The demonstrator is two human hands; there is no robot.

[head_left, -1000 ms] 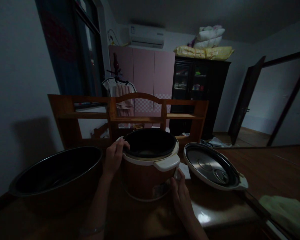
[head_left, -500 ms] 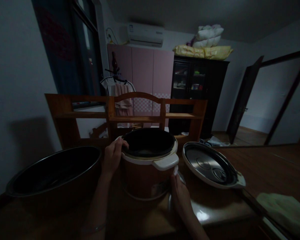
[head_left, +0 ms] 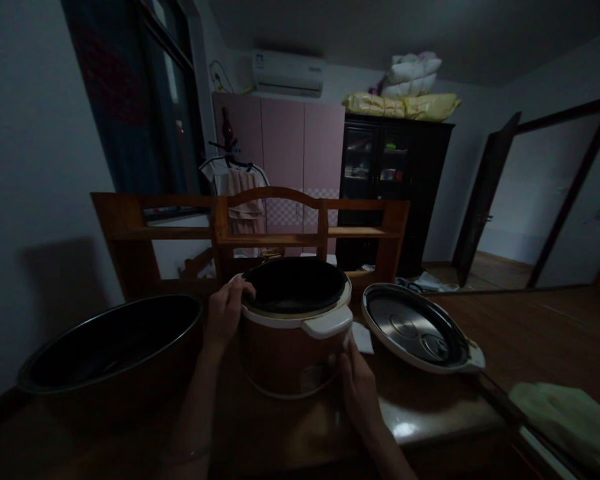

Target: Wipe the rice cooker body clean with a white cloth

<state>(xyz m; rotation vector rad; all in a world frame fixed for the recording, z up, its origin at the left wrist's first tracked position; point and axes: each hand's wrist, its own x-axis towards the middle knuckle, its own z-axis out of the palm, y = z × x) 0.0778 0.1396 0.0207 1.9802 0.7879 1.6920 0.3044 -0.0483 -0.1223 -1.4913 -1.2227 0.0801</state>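
A brown and white rice cooker (head_left: pixel 285 353) stands lidless on the table, its dark inside facing up. My left hand (head_left: pixel 226 310) grips its rim at the left, with the fingertips bent over the edge. Low on the cooker's right side, below the white handle (head_left: pixel 329 323), my right hand (head_left: pixel 359 380) presses a white tissue or cloth (head_left: pixel 363 338) against the wall. Part of that white piece sticks out beyond the fingers; the rest is hidden. The cooker's round lid (head_left: pixel 410 328) lies to the right, its metal inner face up.
A large dark oval pot (head_left: pixel 115 340) sits to the left. Behind the cooker rises a wooden shelf (head_left: pixel 275 238) on the table (head_left: pixel 280 433). A pale green cloth (head_left: pixel 563 410) lies at the far right.
My right hand has shifted slightly down the cooker's side, and more of the white piece shows beside it. The left hand keeps its grip. The view has moved a little.
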